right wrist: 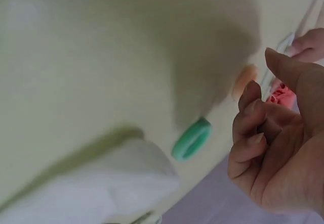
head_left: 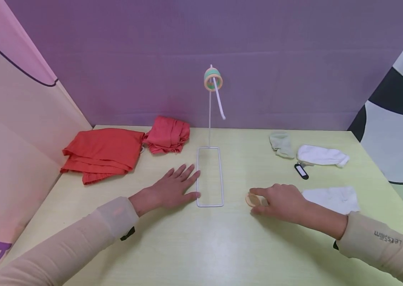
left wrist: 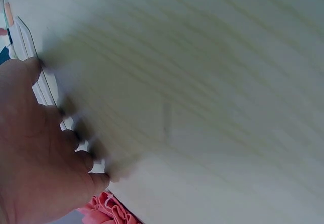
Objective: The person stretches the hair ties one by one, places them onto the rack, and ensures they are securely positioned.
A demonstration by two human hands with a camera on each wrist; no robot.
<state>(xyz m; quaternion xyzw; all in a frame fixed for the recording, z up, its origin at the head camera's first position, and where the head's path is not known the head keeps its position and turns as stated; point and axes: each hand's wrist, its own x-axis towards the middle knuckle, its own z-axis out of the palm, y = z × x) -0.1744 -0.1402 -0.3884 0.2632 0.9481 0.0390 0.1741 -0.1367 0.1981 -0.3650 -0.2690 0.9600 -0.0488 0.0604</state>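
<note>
A white wire stand has its rectangular base (head_left: 209,176) flat on the table. Its thin pole rises to a hook carrying green and orange rings (head_left: 213,79). My left hand (head_left: 172,188) lies flat on the table, fingers spread, with the fingertips against the left side of the base (left wrist: 48,90). My right hand (head_left: 280,200) is to the right of the base, and its index finger and thumb pinch an orange ring (head_left: 252,200) lying on the table. In the right wrist view, the fingers (right wrist: 253,128) are curled, the orange ring (right wrist: 245,80) is by their tips, and a green ring (right wrist: 191,139) lies nearby.
Two red folded garments (head_left: 103,153) (head_left: 167,134) lie at the back left. At the right are a pale green sock (head_left: 281,143), a white sock (head_left: 322,155), a black tag (head_left: 301,171) and a white cloth (head_left: 333,197). Fabric walls close in the pale table (head_left: 205,246).
</note>
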